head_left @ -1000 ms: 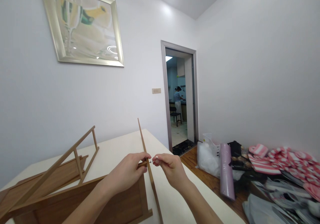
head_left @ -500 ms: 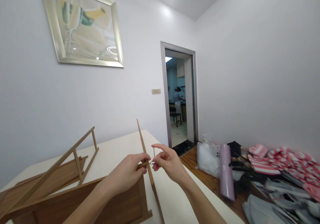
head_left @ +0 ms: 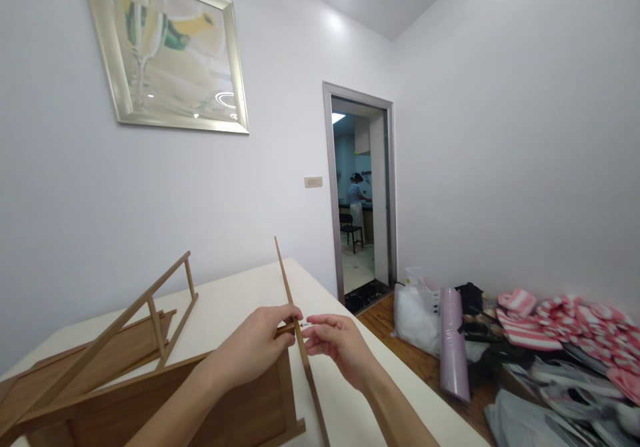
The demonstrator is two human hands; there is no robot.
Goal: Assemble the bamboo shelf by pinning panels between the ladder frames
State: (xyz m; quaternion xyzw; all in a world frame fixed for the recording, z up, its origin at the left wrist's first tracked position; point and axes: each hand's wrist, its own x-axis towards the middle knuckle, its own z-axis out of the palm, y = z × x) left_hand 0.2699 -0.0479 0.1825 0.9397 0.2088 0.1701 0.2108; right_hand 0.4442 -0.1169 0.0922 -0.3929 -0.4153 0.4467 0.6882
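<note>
My left hand (head_left: 255,344) is closed around the joint where a thin upright wooden slat (head_left: 289,294) meets the brown wooden shelf panel (head_left: 240,407) lying on the white table (head_left: 235,297). My right hand (head_left: 336,345) sits just right of the slat. Its fingers pinch a small metal piece (head_left: 306,325), too small to name, against the slat's side. The two hands almost touch across the slat.
A second wooden ladder-like frame (head_left: 150,300) leans at the left of the table. On the wood floor to the right lie a lilac roll (head_left: 453,340), a white bag (head_left: 415,310) and pink striped cloths (head_left: 565,327). Another person stands far off through the open doorway (head_left: 356,197).
My right hand turned: its index finger was lifted with the metal piece upright half a second ago, and it has now dropped back level against the slat. The left hand stayed put.
</note>
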